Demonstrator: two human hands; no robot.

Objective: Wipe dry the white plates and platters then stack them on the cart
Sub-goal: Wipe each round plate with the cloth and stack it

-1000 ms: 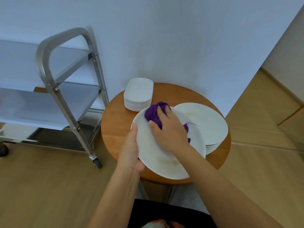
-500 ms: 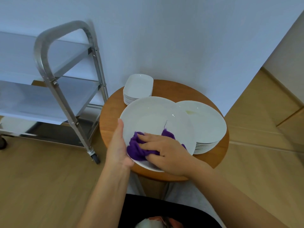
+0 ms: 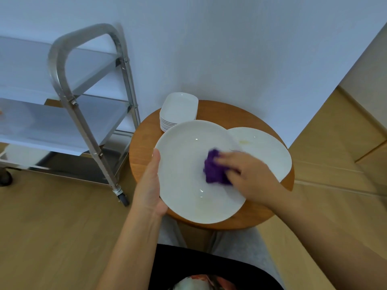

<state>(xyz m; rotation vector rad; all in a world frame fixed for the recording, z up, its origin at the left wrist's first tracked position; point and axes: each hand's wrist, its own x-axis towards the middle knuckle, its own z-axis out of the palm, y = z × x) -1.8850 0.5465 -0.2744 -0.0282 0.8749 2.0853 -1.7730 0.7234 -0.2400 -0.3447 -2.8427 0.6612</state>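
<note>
**Plate in hand, cloth on its face**

My left hand (image 3: 149, 189) holds the large round white plate (image 3: 188, 164) by its left rim: the thumb lies along the top of the edge, and the fingers go under the plate where I cannot see them. The plate hangs above the front-left part of the round wooden table (image 3: 144, 143), its near rim reaching past the table's front edge, and it covers most of the tabletop beneath.

My right hand (image 3: 249, 176) is curled over a bunched purple cloth (image 3: 215, 170) and presses it on the right half of the plate's face. The fingers there are blurred, so I cannot make out how each one lies, and the hand hides the plate's right rim.

Behind my right hand, at the table's right edge, lies a stack of round white plates (image 3: 266, 147); I see only the top one, with a faint yellowish mark near its left side, and its near-left part is covered by the held plate and my hand. At the back-left edge stands a stack of white oblong platters (image 3: 180, 107), its near corner hidden behind the held plate's rim.

Left of the table stands the steel cart (image 3: 83, 114), cut off by the left edge of the view. A pale round shape shows on its lowest shelf, too blurred to tell.
</note>
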